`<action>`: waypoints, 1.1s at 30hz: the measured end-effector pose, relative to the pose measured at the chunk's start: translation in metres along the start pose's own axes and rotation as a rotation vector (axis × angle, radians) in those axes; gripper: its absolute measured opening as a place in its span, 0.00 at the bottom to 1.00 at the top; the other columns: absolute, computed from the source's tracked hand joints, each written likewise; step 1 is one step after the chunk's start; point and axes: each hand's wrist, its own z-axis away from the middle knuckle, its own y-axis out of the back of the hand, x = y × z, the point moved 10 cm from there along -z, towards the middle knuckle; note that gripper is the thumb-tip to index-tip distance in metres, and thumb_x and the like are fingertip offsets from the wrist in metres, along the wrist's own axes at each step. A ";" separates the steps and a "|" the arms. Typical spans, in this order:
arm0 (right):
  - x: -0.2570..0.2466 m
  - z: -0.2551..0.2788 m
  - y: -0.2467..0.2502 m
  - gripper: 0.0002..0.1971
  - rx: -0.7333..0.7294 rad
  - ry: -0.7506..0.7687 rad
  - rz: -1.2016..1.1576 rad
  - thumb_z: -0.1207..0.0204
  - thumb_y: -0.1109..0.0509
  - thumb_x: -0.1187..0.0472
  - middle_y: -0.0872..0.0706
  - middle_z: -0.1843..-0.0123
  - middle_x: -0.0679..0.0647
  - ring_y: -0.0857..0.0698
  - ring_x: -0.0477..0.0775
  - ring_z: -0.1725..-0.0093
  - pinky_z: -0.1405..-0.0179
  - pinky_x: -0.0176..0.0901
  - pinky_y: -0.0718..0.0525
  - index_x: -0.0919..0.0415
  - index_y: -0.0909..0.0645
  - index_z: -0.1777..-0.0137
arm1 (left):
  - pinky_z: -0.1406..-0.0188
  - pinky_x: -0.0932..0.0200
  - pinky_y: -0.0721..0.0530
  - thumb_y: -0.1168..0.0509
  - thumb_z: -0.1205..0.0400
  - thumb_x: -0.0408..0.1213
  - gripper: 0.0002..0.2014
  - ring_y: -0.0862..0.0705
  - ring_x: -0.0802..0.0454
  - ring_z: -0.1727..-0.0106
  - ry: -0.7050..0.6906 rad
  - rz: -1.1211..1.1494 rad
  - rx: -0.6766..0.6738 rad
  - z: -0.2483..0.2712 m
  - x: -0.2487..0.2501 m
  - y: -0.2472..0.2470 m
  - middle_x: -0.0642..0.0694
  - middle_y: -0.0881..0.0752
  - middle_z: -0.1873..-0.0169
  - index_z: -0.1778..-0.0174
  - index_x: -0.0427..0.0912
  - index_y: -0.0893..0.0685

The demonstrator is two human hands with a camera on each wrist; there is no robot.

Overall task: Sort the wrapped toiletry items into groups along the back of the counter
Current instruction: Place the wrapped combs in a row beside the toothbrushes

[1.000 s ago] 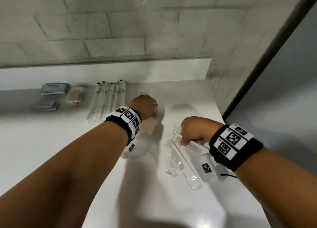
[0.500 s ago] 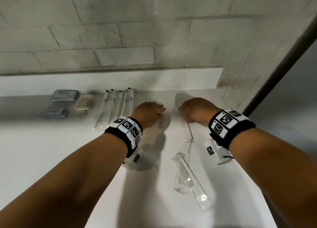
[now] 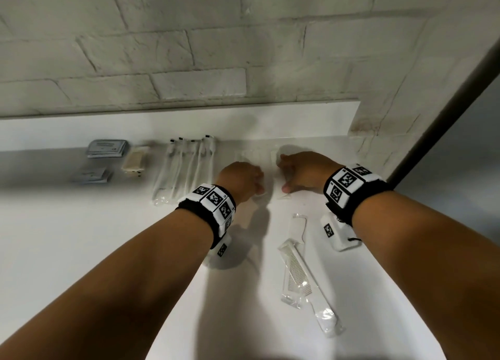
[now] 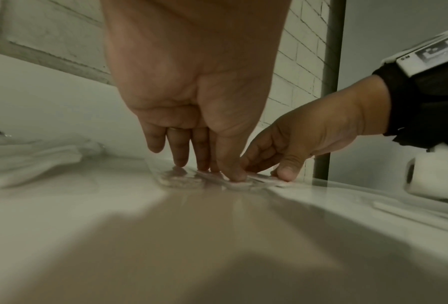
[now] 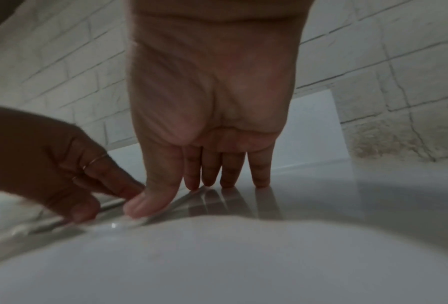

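At the back of the white counter (image 3: pixel 81 224), my left hand (image 3: pixel 243 178) presses straight fingers on a flat clear-wrapped comb (image 3: pixel 247 156). Beside it my right hand (image 3: pixel 300 173) lies flat on another clear packet (image 3: pixel 276 156), its thumb on the wrapper's near edge. In the left wrist view, the left hand (image 4: pixel 191 154) has its fingertips on the clear wrapper (image 4: pixel 181 179). The right hand (image 5: pixel 217 164) in its wrist view touches the counter with straight fingers, its thumb on the wrapper (image 5: pixel 113 224). Two wrapped combs (image 3: pixel 293 267) remain near the front.
Along the back lie wrapped toothbrushes (image 3: pixel 186 167), a beige soap packet (image 3: pixel 135 161) and two piles of grey sachets (image 3: pixel 107 148). A white backsplash (image 3: pixel 297 121) and brick wall close the back. The counter ends at the right by a dark door frame (image 3: pixel 433 110).
My right hand left the comb pile at the front with one wrapped comb and laid it at the back beside my left hand. The left hand stayed on its packet.
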 end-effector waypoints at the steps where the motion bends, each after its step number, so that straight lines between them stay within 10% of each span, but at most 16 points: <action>1: 0.001 -0.001 -0.002 0.36 0.000 -0.010 0.009 0.29 0.25 0.49 0.28 0.21 0.54 0.28 0.60 0.24 0.26 0.52 0.29 0.56 0.31 0.22 | 0.48 0.57 0.21 0.34 0.22 0.42 0.13 0.16 0.45 0.41 0.000 0.015 0.001 0.000 0.000 -0.001 0.45 0.14 0.45 0.43 0.44 0.16; 6: 0.002 -0.004 -0.003 0.36 0.018 -0.022 0.005 0.33 0.23 0.46 0.23 0.25 0.54 0.24 0.61 0.28 0.29 0.52 0.26 0.56 0.28 0.25 | 0.34 0.53 0.22 0.32 0.21 0.44 0.21 0.19 0.48 0.34 0.043 0.100 0.037 0.000 -0.005 0.002 0.47 0.17 0.35 0.31 0.47 0.20; 19: 0.008 0.008 -0.002 0.41 0.026 -0.043 -0.236 0.30 0.23 0.50 0.31 0.19 0.54 0.29 0.59 0.22 0.24 0.51 0.30 0.52 0.38 0.18 | 0.44 0.54 0.21 0.36 0.21 0.36 0.14 0.18 0.46 0.40 -0.012 0.062 0.011 -0.003 -0.001 -0.003 0.44 0.15 0.40 0.40 0.41 0.18; 22: 0.000 0.032 0.004 0.30 0.080 -0.028 -0.438 0.36 0.18 0.52 0.20 0.33 0.55 0.17 0.58 0.38 0.38 0.53 0.16 0.52 0.21 0.33 | 0.49 0.60 0.24 0.31 0.25 0.41 0.14 0.17 0.48 0.39 0.002 0.071 0.059 -0.003 -0.001 -0.001 0.48 0.15 0.40 0.43 0.47 0.16; 25: -0.027 0.069 -0.013 0.23 -0.112 -0.008 -0.141 0.36 0.22 0.41 0.15 0.56 0.53 0.15 0.56 0.55 0.58 0.46 0.17 0.58 0.20 0.53 | 0.33 0.54 0.25 0.28 0.28 0.44 0.23 0.23 0.46 0.30 0.034 0.129 0.155 0.000 -0.001 0.010 0.48 0.21 0.31 0.36 0.51 0.18; 28: -0.045 0.099 -0.044 0.29 -0.290 -0.040 0.141 0.33 0.25 0.39 0.14 0.53 0.54 0.17 0.57 0.59 0.63 0.42 0.23 0.63 0.20 0.43 | 0.25 0.54 0.32 0.30 0.24 0.46 0.22 0.27 0.48 0.27 0.025 0.154 0.206 0.003 0.004 0.017 0.49 0.24 0.28 0.33 0.51 0.20; 31: -0.048 0.105 -0.064 0.28 -0.295 -0.152 0.031 0.29 0.23 0.57 0.22 0.57 0.56 0.23 0.55 0.71 0.77 0.42 0.32 0.66 0.30 0.34 | 0.22 0.52 0.36 0.33 0.21 0.45 0.19 0.27 0.51 0.27 0.003 0.158 0.225 0.007 0.012 0.019 0.49 0.23 0.29 0.34 0.50 0.19; 33: -0.046 0.101 -0.067 0.30 -0.223 -0.169 -0.052 0.30 0.26 0.67 0.25 0.56 0.58 0.18 0.59 0.61 0.79 0.42 0.36 0.66 0.36 0.31 | 0.22 0.51 0.36 0.33 0.21 0.44 0.18 0.27 0.51 0.27 -0.006 0.173 0.227 0.009 0.017 0.018 0.49 0.22 0.30 0.34 0.49 0.19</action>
